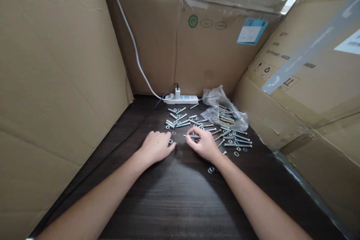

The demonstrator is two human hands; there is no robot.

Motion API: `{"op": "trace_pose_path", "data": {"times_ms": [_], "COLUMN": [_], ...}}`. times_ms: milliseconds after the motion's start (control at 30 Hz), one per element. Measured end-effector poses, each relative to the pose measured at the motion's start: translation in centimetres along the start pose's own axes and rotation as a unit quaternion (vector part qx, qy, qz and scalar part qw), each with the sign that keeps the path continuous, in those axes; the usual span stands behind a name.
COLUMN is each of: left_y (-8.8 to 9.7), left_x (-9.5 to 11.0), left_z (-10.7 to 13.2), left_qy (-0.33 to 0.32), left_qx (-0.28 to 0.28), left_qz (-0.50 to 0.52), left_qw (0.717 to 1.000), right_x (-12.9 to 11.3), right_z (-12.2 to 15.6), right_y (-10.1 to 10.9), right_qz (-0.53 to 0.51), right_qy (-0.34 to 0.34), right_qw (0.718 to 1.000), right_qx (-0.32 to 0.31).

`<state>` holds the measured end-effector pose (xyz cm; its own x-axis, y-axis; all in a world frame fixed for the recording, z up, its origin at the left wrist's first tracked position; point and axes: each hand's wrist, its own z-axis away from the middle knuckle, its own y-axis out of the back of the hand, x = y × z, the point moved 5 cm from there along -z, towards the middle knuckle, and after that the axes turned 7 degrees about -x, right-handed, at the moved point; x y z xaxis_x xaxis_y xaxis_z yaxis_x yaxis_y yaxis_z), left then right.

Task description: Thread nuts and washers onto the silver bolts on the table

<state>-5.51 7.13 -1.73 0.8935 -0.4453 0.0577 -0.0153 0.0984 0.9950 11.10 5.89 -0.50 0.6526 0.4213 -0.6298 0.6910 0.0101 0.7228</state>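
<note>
My right hand (204,144) is closed in a pinch around a silver metal bolt (189,135), which lies level with one end pointing left. Palm down near the middle of the table, my left hand (157,146) has its thumb apart from its bent fingers. A small metal nut (170,141) sits in the gap between that thumb and forefinger; it does not look gripped. A thin ring washer (173,133) lies just beyond the left fingers. Past the right hand, several long bolts (237,145) with nuts and washers are spread on the table.
A clear plastic bag (236,114) of bolts lies at the back right. Behind the hardware stands a white power strip (185,100) with a plugged-in adapter. A black cable (123,141) crosses the dark table (154,202). Cardboard walls (152,45) enclose the left, back and right.
</note>
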Motion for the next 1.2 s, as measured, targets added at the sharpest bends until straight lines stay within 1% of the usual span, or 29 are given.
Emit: {"op": "trace_pose_path", "data": {"times_ms": [100, 167, 233, 300, 400, 467, 533, 667, 800, 933, 1100, 1200], "left_y": [0.2, 0.8, 1.6, 2.2, 2.7, 2.7, 2.6, 2.7, 2.9, 3.0, 3.0, 2.9], "left_x": [0.2, 0.2, 0.4, 0.7, 1.5, 1.9, 2.1, 2.4, 2.5, 2.5, 2.2, 2.2], "left_z": [-0.1, -0.2, 0.0, 0.2, 0.6, 0.8, 0.9, 1.1, 1.2, 1.4, 1.4, 1.2], "left_qy": [-0.005, -0.005, -0.013, -0.042, -0.098, -0.125, -0.141, -0.165, -0.184, -0.178, -0.142, -0.142], "left_qx": [0.012, 0.049, 0.098, 0.136, 0.158, 0.158, 0.149, 0.123, 0.114, 0.12, 0.132, 0.129], "left_qz": [0.019, 0.067, 0.131, 0.182, 0.205, 0.208, 0.219, 0.239, 0.234, 0.239, 0.235, 0.227], "left_qw": [1.0, 0.997, 0.986, 0.973, 0.961, 0.957, 0.954, 0.949, 0.948, 0.947, 0.953, 0.955], "right_x": [-0.2, -0.4, -0.6, -0.8, -0.9, -1.0, -1.1, -1.0, -0.6, -0.4, -0.4, -0.6], "right_z": [0.0, 0.1, 0.1, 0.2, 0.2, 0.2, 0.1, -0.1, -0.2, -0.2, -0.1, -0.1], "right_y": [-0.2, -0.2, -0.2, -0.3, -0.7, -1.0, -1.2, -1.1, -1.1, -1.1, -1.1, -1.0], "right_qz": [0.016, 0.017, 0.007, -0.019, -0.099, -0.157, -0.193, -0.209, -0.2, -0.192, -0.173, -0.156], "right_qy": [0.008, 0.013, 0.02, 0.023, 0.005, -0.008, -0.011, -0.01, -0.018, -0.021, -0.021, -0.014], "right_qw": [1.0, 1.0, 1.0, 1.0, 0.995, 0.987, 0.98, 0.977, 0.979, 0.981, 0.984, 0.987], "right_qx": [-0.004, -0.004, 0.003, 0.009, -0.008, -0.027, -0.039, -0.045, -0.04, -0.036, -0.031, -0.032]}}
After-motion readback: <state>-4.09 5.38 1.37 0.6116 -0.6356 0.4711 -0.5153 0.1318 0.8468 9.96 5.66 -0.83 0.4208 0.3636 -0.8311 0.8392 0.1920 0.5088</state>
